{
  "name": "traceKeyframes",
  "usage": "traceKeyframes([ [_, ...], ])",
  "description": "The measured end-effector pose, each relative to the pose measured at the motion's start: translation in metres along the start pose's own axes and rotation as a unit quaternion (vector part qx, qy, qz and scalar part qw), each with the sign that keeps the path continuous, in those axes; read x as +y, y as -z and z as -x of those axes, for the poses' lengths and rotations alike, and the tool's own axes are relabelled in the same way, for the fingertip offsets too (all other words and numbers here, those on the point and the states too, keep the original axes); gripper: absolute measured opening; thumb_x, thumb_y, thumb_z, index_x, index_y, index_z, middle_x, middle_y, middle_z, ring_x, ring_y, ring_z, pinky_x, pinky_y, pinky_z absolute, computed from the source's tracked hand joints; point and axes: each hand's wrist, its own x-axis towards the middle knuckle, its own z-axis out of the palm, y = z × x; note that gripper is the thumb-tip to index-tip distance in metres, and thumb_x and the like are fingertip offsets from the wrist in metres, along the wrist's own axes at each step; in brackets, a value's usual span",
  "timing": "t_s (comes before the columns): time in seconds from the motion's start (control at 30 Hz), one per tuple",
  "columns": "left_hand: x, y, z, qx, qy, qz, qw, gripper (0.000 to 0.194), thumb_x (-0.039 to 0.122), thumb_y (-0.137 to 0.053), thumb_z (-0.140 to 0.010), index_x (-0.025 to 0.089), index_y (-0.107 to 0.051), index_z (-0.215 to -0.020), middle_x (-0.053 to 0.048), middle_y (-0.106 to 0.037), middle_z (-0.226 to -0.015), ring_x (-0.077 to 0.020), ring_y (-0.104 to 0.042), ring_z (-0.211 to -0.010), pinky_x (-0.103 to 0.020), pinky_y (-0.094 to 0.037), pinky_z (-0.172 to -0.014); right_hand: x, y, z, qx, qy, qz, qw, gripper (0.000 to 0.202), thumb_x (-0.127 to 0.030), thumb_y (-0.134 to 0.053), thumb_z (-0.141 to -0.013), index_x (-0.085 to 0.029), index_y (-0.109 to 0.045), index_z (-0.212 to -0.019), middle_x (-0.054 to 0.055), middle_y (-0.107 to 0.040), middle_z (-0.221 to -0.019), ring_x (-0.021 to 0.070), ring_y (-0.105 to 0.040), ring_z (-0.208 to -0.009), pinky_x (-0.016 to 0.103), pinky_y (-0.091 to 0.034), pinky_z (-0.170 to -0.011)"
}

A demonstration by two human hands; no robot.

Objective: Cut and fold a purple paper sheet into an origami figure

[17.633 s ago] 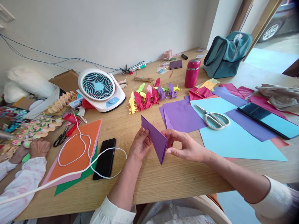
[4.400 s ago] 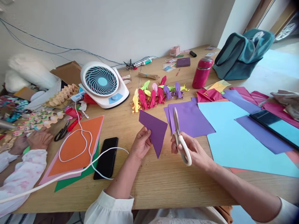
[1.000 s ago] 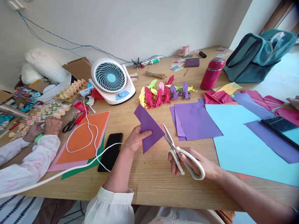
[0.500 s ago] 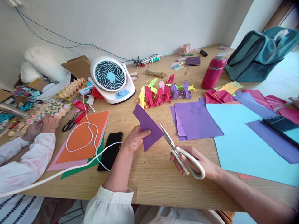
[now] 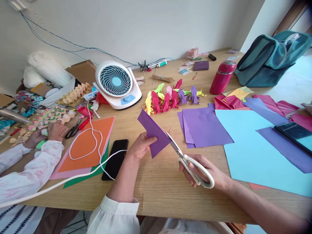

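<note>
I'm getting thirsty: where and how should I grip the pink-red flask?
Probably wrap the fingers around mid-body of the pink-red flask, coming from the wearer's left. It is a standing cylinder with no handle in view; the teal bag sits close on its right, and red paper lies just in front.

Light: bright, strongest far r., w/ pale glare on table; shadows soft; edges stretched, wide-angle; far-r. corner dark.

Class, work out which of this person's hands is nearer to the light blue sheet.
The right. The right hand, holding scissors, is just left of the light blue sheet; the left hand, pinching purple paper, is farther left.
</note>
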Motion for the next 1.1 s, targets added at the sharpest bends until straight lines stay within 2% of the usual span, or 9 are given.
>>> traceKeyframes([
  [0.27, 0.0, 0.002, 0.0, 0.005, 0.006, -0.009, 1.0, 0.035, 0.031, -0.092, -0.061, 0.016, -0.08, -0.09, -0.009, -0.079, -0.092, -0.0266, -0.073, -0.094, -0.035, -0.053, -0.09, 0.004, -0.001, -0.001, -0.005, -0.005, -0.009, 1.0, 0.048, -0.064, -0.049, -0.094, -0.015, -0.054, -0.092, -0.002, -0.057, -0.057, 0.0106, -0.054, -0.045, 0.023, -0.043, -0.047],
  [0.5, 0.0, 0.0, 0.002, -0.025, 0.004, -0.046, 0.999, 0.037, 0.032, -0.089, -0.066, 0.016, -0.08, -0.098, -0.011, -0.078, -0.106, -0.0292, -0.071, -0.105, -0.037, -0.051, -0.096, -0.001, -0.001, -0.001, -0.007, -0.004, 0.009, 1.0, 0.05, -0.065, -0.044, -0.095, -0.016, -0.053, -0.092, 0.003, -0.063, -0.064, 0.013, -0.059, -0.052, 0.025, -0.047, -0.052],
  [0.67, 0.001, -0.002, 0.004, -0.058, 0.006, -0.061, 0.996, 0.032, 0.031, -0.087, -0.069, 0.017, -0.08, -0.097, -0.01, -0.076, -0.113, -0.0281, -0.07, -0.108, -0.036, -0.051, -0.097, -0.006, -0.001, -0.002, -0.005, 0.014, 0.052, 0.999, 0.053, -0.066, -0.041, -0.097, -0.015, -0.055, -0.093, 0.004, -0.064, -0.066, 0.012, -0.053, -0.053, 0.026, -0.044, -0.054],
  [0.9, 0.001, 0.0, 0.003, -0.053, 0.007, -0.069, 0.996, 0.036, 0.032, -0.088, -0.069, 0.017, -0.079, -0.1, -0.009, -0.077, -0.11, -0.0278, -0.072, -0.103, -0.037, -0.052, -0.096, -0.002, -0.001, -0.002, -0.003, 0.03, 0.041, 0.999, 0.05, -0.064, -0.04, -0.097, -0.017, -0.053, -0.088, 0.001, -0.06, -0.059, 0.0109, -0.048, -0.049, 0.025, -0.041, -0.052],
  [1.1, 0.003, -0.001, 0.003, -0.052, 0.01, -0.067, 0.996, 0.033, 0.031, -0.088, -0.067, 0.016, -0.08, -0.095, -0.01, -0.077, -0.11, -0.0295, -0.072, -0.104, -0.038, -0.052, -0.096, -0.001, -0.002, -0.002, 0.002, 0.03, 0.028, 0.999, 0.048, -0.063, -0.042, -0.098, -0.017, -0.054, -0.088, 0.0, -0.058, -0.056, 0.0102, -0.046, -0.047, 0.025, -0.041, -0.052],
])
